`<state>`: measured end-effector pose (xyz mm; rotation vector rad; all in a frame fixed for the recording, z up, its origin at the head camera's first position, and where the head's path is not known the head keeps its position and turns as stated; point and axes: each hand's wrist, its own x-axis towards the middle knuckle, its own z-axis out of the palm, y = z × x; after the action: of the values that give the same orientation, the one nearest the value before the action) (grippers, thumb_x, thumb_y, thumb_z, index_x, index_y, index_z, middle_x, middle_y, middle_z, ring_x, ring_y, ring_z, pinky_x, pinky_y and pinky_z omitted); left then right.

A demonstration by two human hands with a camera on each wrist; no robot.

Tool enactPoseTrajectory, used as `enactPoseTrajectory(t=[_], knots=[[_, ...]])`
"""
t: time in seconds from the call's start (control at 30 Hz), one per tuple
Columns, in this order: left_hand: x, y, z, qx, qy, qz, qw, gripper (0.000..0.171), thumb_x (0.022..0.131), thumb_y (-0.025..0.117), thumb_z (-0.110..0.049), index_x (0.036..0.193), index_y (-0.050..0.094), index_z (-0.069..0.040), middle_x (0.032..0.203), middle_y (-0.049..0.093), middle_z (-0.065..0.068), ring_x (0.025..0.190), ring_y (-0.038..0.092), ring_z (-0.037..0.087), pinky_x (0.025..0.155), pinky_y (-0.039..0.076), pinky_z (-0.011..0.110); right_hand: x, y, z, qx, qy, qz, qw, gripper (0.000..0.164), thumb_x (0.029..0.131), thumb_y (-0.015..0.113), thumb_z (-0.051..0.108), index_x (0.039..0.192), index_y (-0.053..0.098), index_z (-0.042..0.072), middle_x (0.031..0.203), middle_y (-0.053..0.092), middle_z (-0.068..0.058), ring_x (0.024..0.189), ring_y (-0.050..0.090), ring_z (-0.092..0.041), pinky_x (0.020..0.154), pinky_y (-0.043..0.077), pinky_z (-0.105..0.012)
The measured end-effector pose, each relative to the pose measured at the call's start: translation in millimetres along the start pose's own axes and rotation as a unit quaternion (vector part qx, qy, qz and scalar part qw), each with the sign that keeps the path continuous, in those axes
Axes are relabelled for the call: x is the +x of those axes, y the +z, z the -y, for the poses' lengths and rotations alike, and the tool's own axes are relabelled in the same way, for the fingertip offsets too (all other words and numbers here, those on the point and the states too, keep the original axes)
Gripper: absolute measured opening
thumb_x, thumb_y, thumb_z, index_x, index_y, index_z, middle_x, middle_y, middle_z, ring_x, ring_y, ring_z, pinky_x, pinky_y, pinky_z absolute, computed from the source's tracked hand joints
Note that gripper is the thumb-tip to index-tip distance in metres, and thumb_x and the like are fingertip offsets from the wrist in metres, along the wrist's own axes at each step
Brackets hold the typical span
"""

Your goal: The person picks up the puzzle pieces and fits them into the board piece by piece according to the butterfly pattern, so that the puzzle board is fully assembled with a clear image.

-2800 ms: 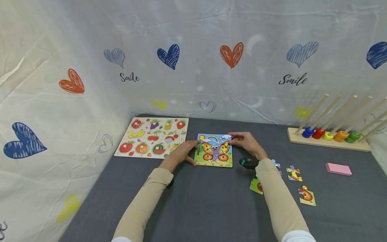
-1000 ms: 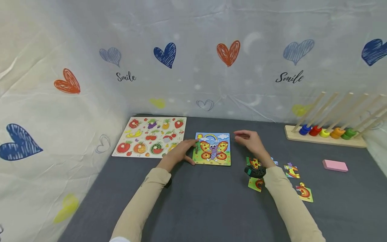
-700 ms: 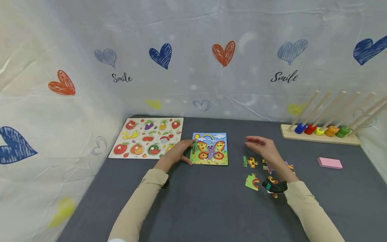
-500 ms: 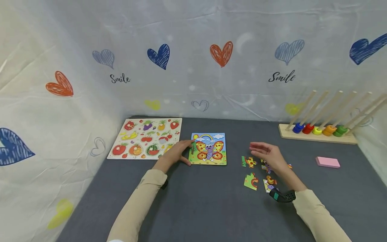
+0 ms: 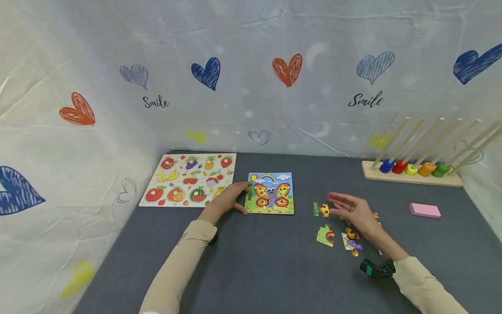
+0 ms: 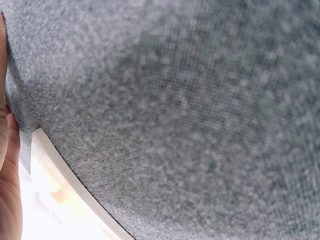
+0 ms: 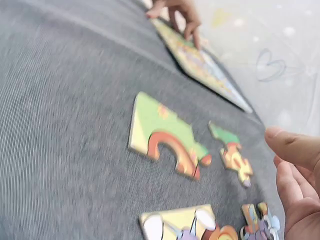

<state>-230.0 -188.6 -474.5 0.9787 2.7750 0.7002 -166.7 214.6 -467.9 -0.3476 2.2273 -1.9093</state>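
Note:
The butterfly picture board [image 5: 270, 194] lies on the dark tabletop. My left hand [image 5: 227, 201] touches its left edge, fingers toward the upper part and thumb near the lower left corner. Washed-out light hides the face of a pale board [image 6: 62, 177] beside the fingers in the left wrist view. To the right, my right hand [image 5: 357, 214] hovers over loose jigsaw pieces, holding nothing, thumb and fingers apart. A green piece with a red arc [image 7: 165, 120], a green and yellow piece [image 5: 322, 210] and a white and purple piece [image 5: 350, 242] lie near it. The hand partly covers others.
A fruit picture board [image 5: 188, 179] lies at the back left, close to the left hand. At the back right stands a wooden peg stand [image 5: 412, 174] with coloured rings. A pink block [image 5: 425, 210] sits right of the pieces. A patterned sheet [image 5: 243, 87] hangs behind the table.
My right hand has left the butterfly board's right edge and moved right and nearer, over the loose pieces. My left hand stays at the board's left edge. The head view has shifted slightly.

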Motion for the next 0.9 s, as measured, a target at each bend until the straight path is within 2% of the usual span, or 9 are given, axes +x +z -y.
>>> enactPoseTrajectory(t=[0.17, 0.3, 0.4, 0.47, 0.57, 0.63, 0.77, 0.9], knots=[[-0.5, -0.2, -0.9, 0.000, 0.002, -0.002, 1.0000, 0.096, 0.064, 0.088, -0.029, 0.140, 0.041, 0.006, 0.117, 0.062, 0.016, 0.124, 0.049, 0.033, 0.107, 0.037, 0.045, -1, -1, -6, -0.060, -0.016, 0.003, 0.998, 0.049, 0.085, 0.071, 0.003, 0.128, 0.054, -0.013, 0.125, 0.055, -0.033, 0.106, 0.061, 0.000, 0.082, 0.051, -0.015], [-1.2, -0.3, -1.4, -0.002, 0.001, -0.003, 1.0000, 0.095, 0.064, 0.088, -0.028, 0.140, 0.041, 0.005, 0.116, 0.061, 0.016, 0.122, 0.050, 0.033, 0.106, 0.038, 0.045, 1, -1, -12, -0.146, -0.051, 0.001, 0.988, 0.045, 0.083, 0.074, 0.005, 0.123, 0.060, -0.009, 0.120, 0.061, -0.027, 0.104, 0.064, -0.010, 0.079, 0.052, -0.013], [-0.9, -0.3, -1.2, -0.004, 0.003, -0.003, 1.0000, 0.095, 0.065, 0.088, -0.027, 0.140, 0.041, 0.006, 0.117, 0.061, 0.017, 0.124, 0.049, 0.033, 0.107, 0.037, 0.045, 4, 0, -14, -0.225, -0.067, -0.006, 0.972, 0.045, 0.080, 0.078, 0.011, 0.120, 0.064, -0.004, 0.116, 0.066, -0.020, 0.103, 0.065, -0.022, 0.077, 0.053, -0.015], [-1.1, -0.7, -0.8, -0.003, 0.008, -0.004, 1.0000, 0.094, 0.065, 0.088, -0.027, 0.139, 0.041, 0.006, 0.118, 0.061, 0.017, 0.125, 0.049, 0.034, 0.107, 0.037, 0.045, 6, 1, -14, -0.274, -0.074, -0.012, 0.959, 0.045, 0.077, 0.080, 0.014, 0.117, 0.067, -0.002, 0.112, 0.068, -0.017, 0.103, 0.065, -0.028, 0.078, 0.054, -0.021], [-1.0, -1.1, -0.5, -0.005, 0.020, -0.007, 0.9998, 0.085, 0.064, 0.088, -0.026, 0.132, 0.048, 0.007, 0.126, 0.058, 0.020, 0.126, 0.047, 0.035, 0.108, 0.037, 0.045, 8, 3, -12, -0.332, -0.089, -0.019, 0.939, 0.043, 0.073, 0.083, 0.015, 0.111, 0.071, 0.000, 0.106, 0.071, -0.014, 0.097, 0.066, -0.029, 0.077, 0.055, -0.033], [-1.2, -1.2, -0.1, -0.004, 0.025, -0.009, 0.9996, 0.076, 0.064, 0.088, -0.026, 0.123, 0.052, 0.006, 0.131, 0.054, 0.022, 0.126, 0.047, 0.036, 0.107, 0.037, 0.044, 10, 4, -10, -0.349, -0.103, -0.021, 0.931, 0.040, 0.072, 0.084, 0.013, 0.108, 0.072, 0.000, 0.102, 0.072, -0.014, 0.091, 0.068, -0.028, 0.074, 0.056, -0.038], [-1.2, -1.0, 0.6, -0.006, 0.028, -0.012, 0.9995, 0.065, 0.064, 0.089, -0.025, 0.111, 0.055, 0.004, 0.137, 0.049, 0.023, 0.126, 0.047, 0.036, 0.107, 0.037, 0.045, 12, 7, -9, -0.346, -0.110, -0.017, 0.932, 0.037, 0.071, 0.084, 0.008, 0.105, 0.072, -0.002, 0.100, 0.072, -0.015, 0.086, 0.069, -0.027, 0.072, 0.057, -0.038], [-0.3, -1.4, -0.2, -0.006, 0.015, -0.001, 0.9999, 0.082, 0.065, 0.088, -0.026, 0.130, 0.049, 0.006, 0.127, 0.056, 0.021, 0.125, 0.048, 0.035, 0.107, 0.037, 0.044, 12, 8, -7, -0.318, -0.094, -0.011, 0.944, 0.037, 0.073, 0.082, 0.006, 0.107, 0.070, -0.003, 0.103, 0.070, -0.018, 0.090, 0.068, -0.030, 0.074, 0.058, -0.035]])
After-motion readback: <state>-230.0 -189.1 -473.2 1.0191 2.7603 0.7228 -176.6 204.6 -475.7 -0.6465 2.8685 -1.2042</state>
